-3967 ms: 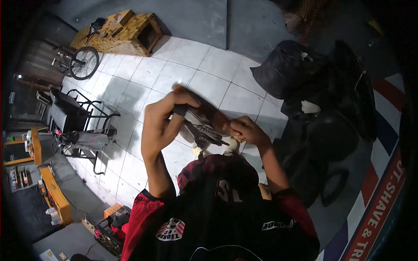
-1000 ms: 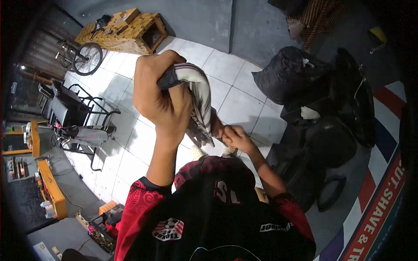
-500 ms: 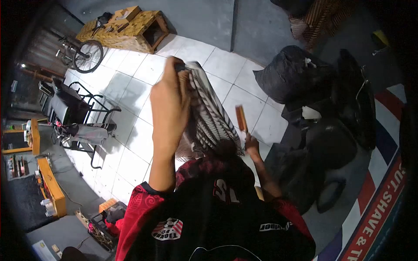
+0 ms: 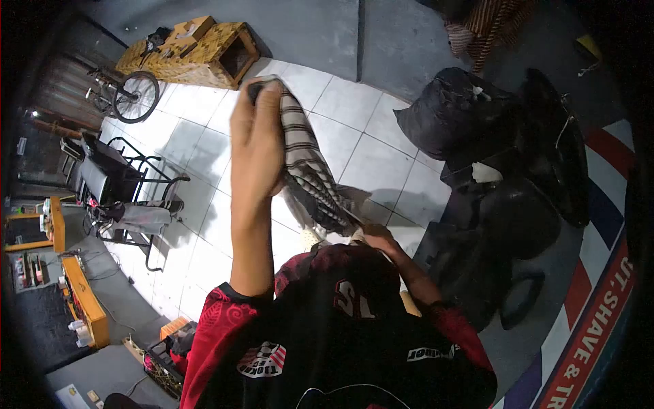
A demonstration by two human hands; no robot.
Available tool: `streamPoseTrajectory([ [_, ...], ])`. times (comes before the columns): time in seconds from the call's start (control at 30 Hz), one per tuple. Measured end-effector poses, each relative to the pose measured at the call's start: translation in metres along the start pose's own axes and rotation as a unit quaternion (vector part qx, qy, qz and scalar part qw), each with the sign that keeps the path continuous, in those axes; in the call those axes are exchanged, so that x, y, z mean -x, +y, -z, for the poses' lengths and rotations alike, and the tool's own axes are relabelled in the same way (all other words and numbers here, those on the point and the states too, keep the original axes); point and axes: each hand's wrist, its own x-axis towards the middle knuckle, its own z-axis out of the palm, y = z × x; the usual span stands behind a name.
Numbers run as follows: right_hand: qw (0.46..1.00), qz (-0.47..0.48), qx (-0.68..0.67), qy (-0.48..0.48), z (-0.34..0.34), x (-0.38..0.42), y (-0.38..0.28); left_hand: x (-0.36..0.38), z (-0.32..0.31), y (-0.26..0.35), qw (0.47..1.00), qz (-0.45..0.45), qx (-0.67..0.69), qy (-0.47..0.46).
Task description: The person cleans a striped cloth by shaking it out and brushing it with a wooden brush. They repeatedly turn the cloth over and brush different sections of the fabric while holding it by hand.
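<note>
My left hand (image 4: 259,133) is raised in front of me, its fingers closed on the gathered top of a striped cloth (image 4: 303,146). The cloth is black and white and hangs down in folds toward my right hand (image 4: 379,238). That hand is closed around the handle of a brush (image 4: 352,217), low at the cloth's bottom end. Only a thin part of the brush shows here, its bristles hidden at the cloth's edge.
White floor tiles (image 4: 340,146) lie ahead. To the left stand a black barber chair (image 4: 112,174) and a bicycle (image 4: 135,97). A wooden bench (image 4: 197,61) is by the far wall. Black bags (image 4: 449,112) are piled at right beside a lettered banner (image 4: 589,341).
My right hand has swung the brush inward from the right side to the cloth's lower end. My left hand has risen slightly, and the cloth hangs narrower.
</note>
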Motion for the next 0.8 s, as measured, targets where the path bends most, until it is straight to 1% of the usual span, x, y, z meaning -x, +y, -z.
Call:
streamPoseTrajectory([
  [0.03, 0.993, -0.062, 0.007, -0.102, -0.016, 0.020, 0.019, 0.001, 0.004, 0.005, 0.998, 0.022, 0.051, 0.012],
  [0.07, 0.981, -0.115, 0.014, -0.157, -0.023, 0.031, 0.030, 0.002, 0.013, 0.005, 0.997, 0.031, 0.061, 0.030],
  [0.1, 0.970, -0.156, 0.025, -0.184, -0.032, 0.037, 0.041, 0.006, 0.015, 0.011, 0.996, 0.038, 0.053, 0.057],
  [0.13, 0.966, -0.184, 0.032, -0.179, -0.036, 0.038, 0.047, 0.009, 0.021, 0.011, 0.995, 0.045, 0.080, 0.046],
  [0.17, 0.970, -0.198, 0.034, -0.137, -0.042, 0.035, 0.054, 0.010, 0.025, 0.008, 0.992, 0.054, 0.108, 0.034],
  [0.23, 0.977, -0.214, -0.026, 0.001, -0.025, 0.012, 0.047, 0.009, 0.026, 0.000, 0.993, 0.060, 0.094, 0.043],
  [0.27, 0.936, -0.277, -0.216, 0.016, 0.033, -0.013, 0.015, 0.008, 0.025, -0.003, 0.993, 0.062, 0.088, 0.048],
  [0.3, 0.856, -0.338, -0.388, 0.055, 0.096, -0.040, -0.020, 0.008, 0.023, -0.006, 0.992, 0.063, 0.096, 0.054],
  [0.33, 0.797, -0.325, -0.499, 0.101, 0.135, -0.054, -0.054, 0.007, 0.017, -0.008, 0.991, 0.063, 0.104, 0.059],
  [0.37, 0.724, -0.308, -0.600, 0.146, 0.159, -0.062, -0.079, 0.006, 0.014, -0.011, 0.990, 0.065, 0.112, 0.063],
  [0.4, 0.741, -0.253, -0.602, 0.155, 0.171, -0.065, -0.092, 0.004, 0.017, -0.017, 0.992, 0.062, 0.101, 0.040],
  [0.47, 0.770, -0.139, -0.599, 0.170, 0.182, -0.068, -0.107, 0.008, 0.007, -0.011, 0.992, 0.069, 0.077, 0.069],
  [0.5, 0.784, -0.156, -0.578, 0.163, 0.179, -0.069, -0.106, 0.009, 0.004, -0.009, 0.992, 0.072, 0.065, 0.085],
  [0.53, 0.799, -0.173, -0.555, 0.155, 0.172, -0.072, -0.104, 0.007, 0.008, -0.012, 0.992, 0.035, 0.113, 0.050],
  [0.57, 0.812, -0.189, -0.533, 0.145, 0.166, -0.073, -0.102, 0.007, 0.008, -0.009, 0.991, 0.018, 0.115, 0.060],
  [0.6, 0.841, -0.230, -0.480, 0.092, 0.163, -0.073, -0.097, 0.007, 0.008, -0.004, 0.991, 0.000, 0.117, 0.072],
  [0.63, 0.895, -0.242, -0.370, 0.055, 0.122, -0.065, -0.075, 0.007, 0.009, -0.001, 0.989, -0.018, 0.119, 0.084],
  [0.67, 0.934, -0.250, -0.253, 0.019, 0.069, -0.054, -0.046, 0.005, 0.012, 0.000, 0.982, -0.046, 0.173, 0.059],
  [0.7, 0.945, -0.264, -0.179, -0.073, 0.038, -0.038, -0.025, 0.004, 0.016, 0.001, 0.971, -0.073, 0.225, 0.032],
  [0.73, 0.942, -0.276, -0.103, -0.162, 0.014, -0.020, -0.008, 0.004, 0.019, 0.003, 0.971, -0.077, 0.222, 0.055],
  [0.77, 0.919, -0.302, -0.110, -0.228, 0.000, -0.003, 0.005, 0.004, 0.021, 0.003, 0.969, -0.082, 0.218, 0.078],
  [0.8, 0.911, -0.315, -0.098, -0.246, -0.019, 0.004, 0.014, 0.003, 0.024, -0.001, 0.970, -0.088, 0.209, 0.083],
])
